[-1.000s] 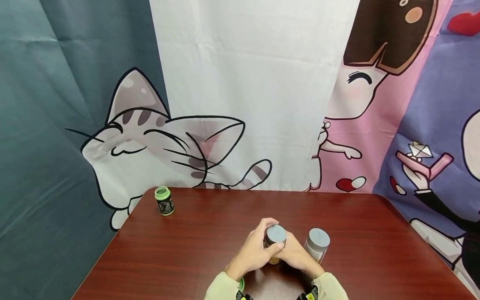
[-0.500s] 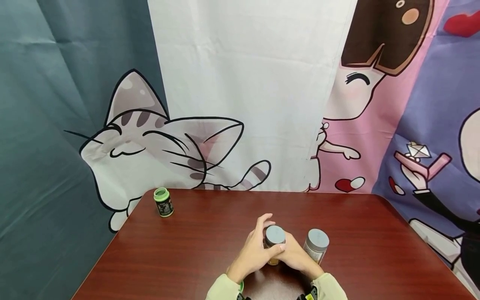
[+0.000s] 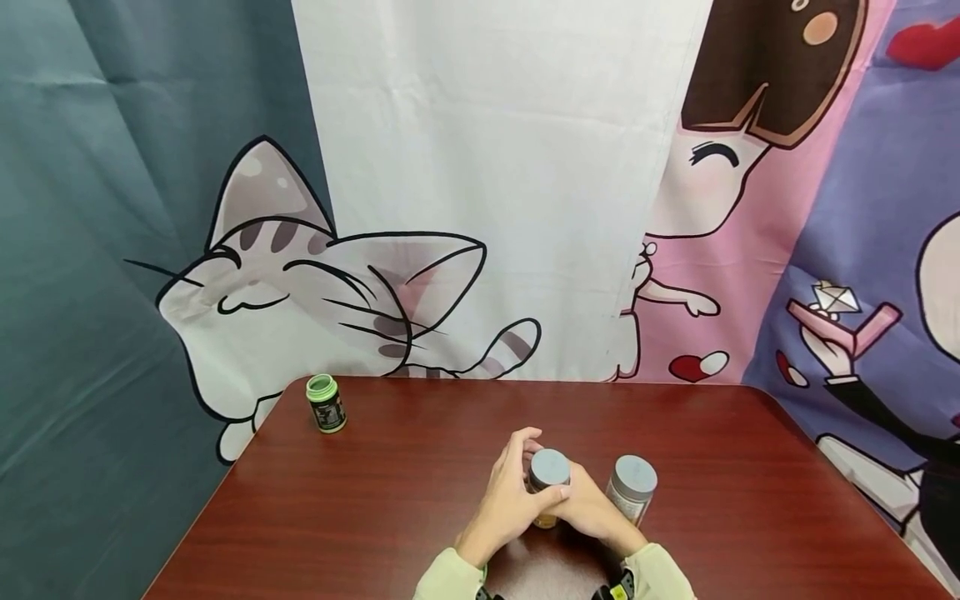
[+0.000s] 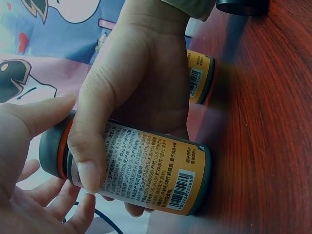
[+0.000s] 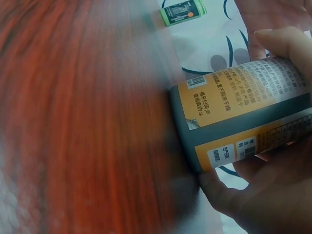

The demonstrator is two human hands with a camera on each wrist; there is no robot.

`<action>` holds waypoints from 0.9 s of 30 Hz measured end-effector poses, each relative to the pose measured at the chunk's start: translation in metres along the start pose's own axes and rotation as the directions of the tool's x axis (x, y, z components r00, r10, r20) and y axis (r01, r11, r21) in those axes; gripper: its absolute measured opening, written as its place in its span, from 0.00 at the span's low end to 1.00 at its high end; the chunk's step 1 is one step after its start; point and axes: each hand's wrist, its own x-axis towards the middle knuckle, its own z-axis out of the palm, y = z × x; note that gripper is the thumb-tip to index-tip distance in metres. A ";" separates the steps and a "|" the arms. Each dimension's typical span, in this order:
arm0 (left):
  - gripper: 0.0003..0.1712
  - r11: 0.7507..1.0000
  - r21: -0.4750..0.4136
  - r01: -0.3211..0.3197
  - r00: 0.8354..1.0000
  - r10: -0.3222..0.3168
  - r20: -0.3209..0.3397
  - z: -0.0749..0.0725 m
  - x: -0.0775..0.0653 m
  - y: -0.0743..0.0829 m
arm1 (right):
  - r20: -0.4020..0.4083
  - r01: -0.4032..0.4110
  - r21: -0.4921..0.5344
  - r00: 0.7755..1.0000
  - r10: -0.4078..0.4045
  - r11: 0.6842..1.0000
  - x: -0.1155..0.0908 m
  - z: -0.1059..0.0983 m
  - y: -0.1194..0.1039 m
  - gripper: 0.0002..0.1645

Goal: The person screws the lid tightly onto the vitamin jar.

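In the head view a jar with a grey lid (image 3: 550, 467) is held upright between both hands at the table's near middle. My right hand (image 3: 596, 512) grips the jar's body; in the right wrist view its orange and grey label (image 5: 229, 105) faces the camera. The left hand (image 3: 501, 504) has its thumb and fingers round the lid, its index finger lifted a little off the rim. An orange-red ring (image 4: 63, 151) shows below the dark lid in the left wrist view. The jar's base is at or near the tabletop; exact contact cannot be told.
Just right of my right hand stands a second grey-lidded jar (image 3: 633, 479). An uncapped green-and-black jar (image 3: 326, 407) stands at the far left of the reddish-brown table (image 3: 405, 458). Behind the table hangs a printed cloth (image 3: 480, 167). A dark round object (image 4: 241, 6) shows beside the left-wrist-view sleeve.
The fingers of my left hand have loosened and shifted away from the lid's far rim. My right hand and the jar have stayed in place.
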 end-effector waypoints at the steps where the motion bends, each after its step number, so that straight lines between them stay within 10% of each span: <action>1: 0.40 1.000 0.002 -0.003 1.000 0.003 -0.007 0.000 0.000 0.000 | -0.002 0.001 -0.001 1.000 -0.001 1.000 0.000 0.000 0.000 0.35; 27: 0.40 0.996 0.026 -0.089 0.994 0.091 -0.057 -0.001 0.001 -0.003 | -0.009 -0.006 0.009 1.000 0.006 1.000 -0.002 0.000 -0.004 0.28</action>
